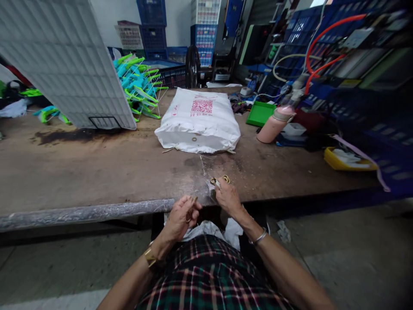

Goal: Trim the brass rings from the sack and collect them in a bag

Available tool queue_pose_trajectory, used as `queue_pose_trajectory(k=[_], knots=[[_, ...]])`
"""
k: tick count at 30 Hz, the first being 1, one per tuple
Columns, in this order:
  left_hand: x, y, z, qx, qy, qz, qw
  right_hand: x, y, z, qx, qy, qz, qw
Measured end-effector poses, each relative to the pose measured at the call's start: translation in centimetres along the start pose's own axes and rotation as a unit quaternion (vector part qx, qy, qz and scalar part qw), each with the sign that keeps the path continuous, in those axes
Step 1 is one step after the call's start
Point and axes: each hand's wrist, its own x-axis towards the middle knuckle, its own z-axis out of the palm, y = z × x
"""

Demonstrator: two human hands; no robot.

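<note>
Closed in a pinch, my left hand (183,215) is just off the table's near edge. Something small and brownish shows at its fingertips, too small to name. My right hand (228,199), over the table's edge, has its fingers closed around thin yellow loops (226,178); whether they are rubber bands or rings I cannot tell. A small pale piece shows beside its thumb. Beyond both hands lies a stuffed white woven sack (200,118) with a red printed square code. Its near end faces me, with short cord ends at the lower corners. Neither hand touches the sack.
The brown wooden table (97,172) has a plastic-wrapped front edge. A white ribbed panel (74,64) leans at left beside green and blue plastic pieces (142,86). At right are a pink bottle (272,127), a green tray (260,114) and a yellow tray (338,161).
</note>
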Motion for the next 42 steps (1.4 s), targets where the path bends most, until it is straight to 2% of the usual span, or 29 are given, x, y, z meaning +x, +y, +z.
queue_pose_trajectory(k=[4, 13, 17, 20, 23, 27, 30, 34, 38, 42], knots=[[0.7, -0.5, -0.6, -0.032, 0.018, -0.020, 0.999, 1.1, 0.9, -0.2, -0.004, 0.004, 0.046, 0.999], [1.3, -0.8, -2.0, -0.158, 0.014, -0.091, 0.983, 2.2, 0.0, -0.2, -0.066, -0.029, 0.052, 0.996], [1.5, -0.9, -2.1, -0.171, 0.051, -0.102, 0.979, 2.4, -0.3, -0.4, -0.056, -0.043, 0.053, 0.996], [1.6, -1.0, -2.0, -0.153, 0.063, -0.090, 0.982, 2.4, -0.4, -0.2, -0.039, -0.026, 0.048, 0.998], [1.7, -1.1, -1.8, -0.118, 0.046, -0.073, 0.989, 2.2, -0.5, 0.1, 0.009, 0.011, 0.040, 0.999], [2.3, -0.9, -1.4, -0.040, 0.042, -0.034, 0.998, 1.3, -1.4, 0.4, 0.175, 0.047, -0.018, 0.983], [2.6, -0.9, -1.2, -0.008, 0.064, -0.009, 0.998, 0.3, -2.5, 0.5, 0.304, 0.025, -0.050, 0.951], [2.6, -0.9, -1.2, -0.001, 0.060, 0.018, 0.998, -0.7, -3.6, 0.9, 0.387, -0.029, -0.045, 0.921], [2.5, -1.0, -1.6, 0.025, 0.055, 0.030, 0.998, -1.1, -3.9, 1.2, 0.395, -0.058, -0.059, 0.915], [2.3, -1.0, -1.8, 0.165, 0.092, 0.104, 0.976, -1.0, -3.9, 0.8, 0.374, -0.063, -0.071, 0.923]])
